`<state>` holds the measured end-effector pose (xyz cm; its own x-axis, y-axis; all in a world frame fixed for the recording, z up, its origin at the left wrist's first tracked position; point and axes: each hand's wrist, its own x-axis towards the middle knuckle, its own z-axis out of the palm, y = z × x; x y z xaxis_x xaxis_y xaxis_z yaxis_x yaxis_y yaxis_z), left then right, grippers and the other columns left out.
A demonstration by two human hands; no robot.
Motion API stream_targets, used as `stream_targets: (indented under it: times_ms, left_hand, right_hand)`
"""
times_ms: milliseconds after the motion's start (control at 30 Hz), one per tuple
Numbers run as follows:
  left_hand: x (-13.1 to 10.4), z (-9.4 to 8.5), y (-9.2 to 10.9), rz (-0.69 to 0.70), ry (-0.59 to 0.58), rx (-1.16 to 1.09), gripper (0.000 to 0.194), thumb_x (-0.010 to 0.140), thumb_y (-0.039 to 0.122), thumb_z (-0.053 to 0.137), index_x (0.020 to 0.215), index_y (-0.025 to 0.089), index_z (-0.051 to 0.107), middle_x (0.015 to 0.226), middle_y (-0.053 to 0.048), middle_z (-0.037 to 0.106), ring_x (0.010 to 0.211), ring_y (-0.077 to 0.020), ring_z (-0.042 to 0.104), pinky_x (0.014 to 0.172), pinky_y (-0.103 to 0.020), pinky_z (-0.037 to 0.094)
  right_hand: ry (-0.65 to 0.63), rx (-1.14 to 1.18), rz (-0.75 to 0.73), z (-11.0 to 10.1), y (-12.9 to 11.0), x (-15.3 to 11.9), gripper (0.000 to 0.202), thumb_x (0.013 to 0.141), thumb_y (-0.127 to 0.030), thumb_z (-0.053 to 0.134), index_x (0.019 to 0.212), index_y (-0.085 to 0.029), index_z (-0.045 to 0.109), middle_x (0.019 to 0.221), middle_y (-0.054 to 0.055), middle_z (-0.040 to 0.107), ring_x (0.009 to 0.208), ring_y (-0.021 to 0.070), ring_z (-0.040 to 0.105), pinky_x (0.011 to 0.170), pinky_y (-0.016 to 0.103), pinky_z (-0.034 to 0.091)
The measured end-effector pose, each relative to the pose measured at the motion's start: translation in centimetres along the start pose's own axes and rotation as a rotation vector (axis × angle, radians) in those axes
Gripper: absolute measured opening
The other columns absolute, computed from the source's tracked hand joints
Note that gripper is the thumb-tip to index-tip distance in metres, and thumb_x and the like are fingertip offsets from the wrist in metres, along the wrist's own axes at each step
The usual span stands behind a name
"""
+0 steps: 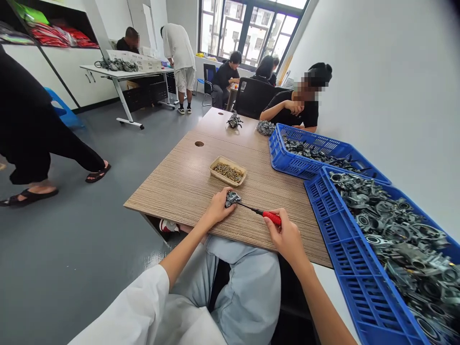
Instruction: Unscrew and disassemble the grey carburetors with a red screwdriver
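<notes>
My left hand (218, 207) is closed around a small grey metal casting (233, 198), resting at the near part of the wood-grain table (179, 177). In my right hand (287, 235) is a screwdriver (272, 218) with a red handle and a dark shaft. Its tip points left and meets the casting; the exact contact point is too small to make out. Just beyond my left hand stands a tan tray (214, 179) holding many small brass-coloured screws.
Two blue crates (323, 211) full of metal castings line the right side. Farther back lie another metal part (235, 120) and a heap of parts (266, 127). A co-worker (305, 105) sits across the table. Someone in black trousers (53, 139) is at left.
</notes>
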<state>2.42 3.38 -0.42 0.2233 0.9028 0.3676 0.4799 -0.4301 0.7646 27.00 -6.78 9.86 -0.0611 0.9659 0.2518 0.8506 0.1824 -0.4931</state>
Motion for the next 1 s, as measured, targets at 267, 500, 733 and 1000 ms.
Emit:
stream_targets:
  times_ms: [267,500,733,1000]
  left_hand:
    - [0.0,0.1,-0.4,-0.040,0.035,-0.001,0.061,0.089,0.032,0.072,0.144,0.021,0.046,0.132,-0.013,0.068,0.119,-0.0314,0.065,0.107,-0.049,0.051]
    - [0.1,-0.3,0.0,-0.015,0.052,-0.006,0.047,0.087,0.029,0.073,0.131,0.021,0.058,0.128,-0.010,0.071,0.118,-0.0289,0.066,0.108,-0.046,0.051]
    - [0.1,-0.1,0.2,-0.035,0.082,-0.010,0.040,0.087,0.028,0.070,0.125,0.021,0.059,0.121,-0.009,0.072,0.115,-0.0274,0.067,0.106,-0.045,0.052]
    - [0.1,-0.3,0.3,-0.034,0.077,0.002,0.044,0.087,0.028,0.071,0.128,0.021,0.059,0.123,-0.010,0.071,0.117,-0.0277,0.067,0.107,-0.045,0.052]
  right_hand:
    - [0.068,-0.135,0.077,0.9,0.0,0.4,0.038,0.103,-0.062,0.051,0.095,-0.025,0.060,0.068,0.003,0.071,0.060,0.0244,0.065,0.061,0.029,0.033]
    - [-0.106,0.090,-0.104,-0.3,0.8,0.4,0.033,0.106,-0.050,0.050,0.125,-0.024,0.054,0.095,0.006,0.078,0.070,0.0219,0.069,0.065,0.029,0.045]
    - [-0.111,0.057,-0.107,-0.3,0.8,0.5,0.027,0.107,-0.047,0.047,0.121,-0.024,0.054,0.092,0.005,0.075,0.069,0.0230,0.068,0.065,0.030,0.043]
    - [-0.110,0.011,-0.078,-0.4,0.3,0.1,0.028,0.107,-0.048,0.047,0.122,-0.025,0.054,0.093,0.004,0.076,0.064,0.0214,0.065,0.065,0.030,0.042]
